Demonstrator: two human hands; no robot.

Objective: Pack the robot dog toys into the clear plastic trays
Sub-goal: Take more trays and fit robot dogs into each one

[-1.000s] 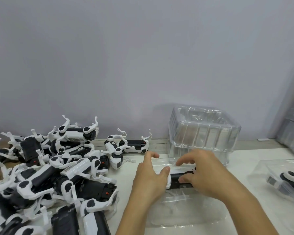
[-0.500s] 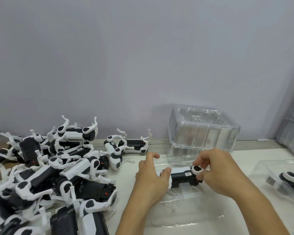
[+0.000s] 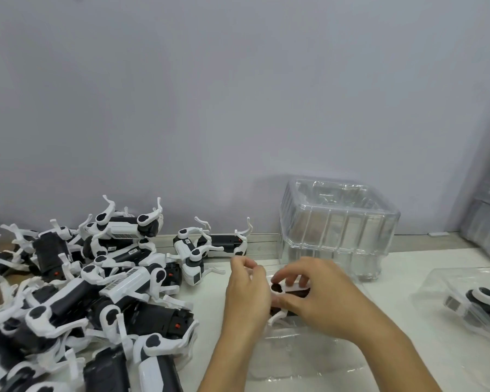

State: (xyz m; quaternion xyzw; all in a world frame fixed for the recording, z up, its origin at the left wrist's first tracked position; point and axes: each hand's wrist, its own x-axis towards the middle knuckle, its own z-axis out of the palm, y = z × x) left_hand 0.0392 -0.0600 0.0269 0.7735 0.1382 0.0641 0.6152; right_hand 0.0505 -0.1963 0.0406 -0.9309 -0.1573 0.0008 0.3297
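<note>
Big pile of dogs [image 3: 96, 301] on the left. Left hand [image 3: 248, 292] grips the near end of one dog [image 3: 287, 290], fingers curled on it, thumb and forefinger tips close together. That dog's long axis runs left-right between both hands, over the tray [image 3: 309, 352]. Right hand [image 3: 320, 295] pinches a white leg. Looks like legs need folding before it drops in. Tray stack [image 3: 337, 230] behind; packed tray [image 3: 470, 304] far right.
</note>
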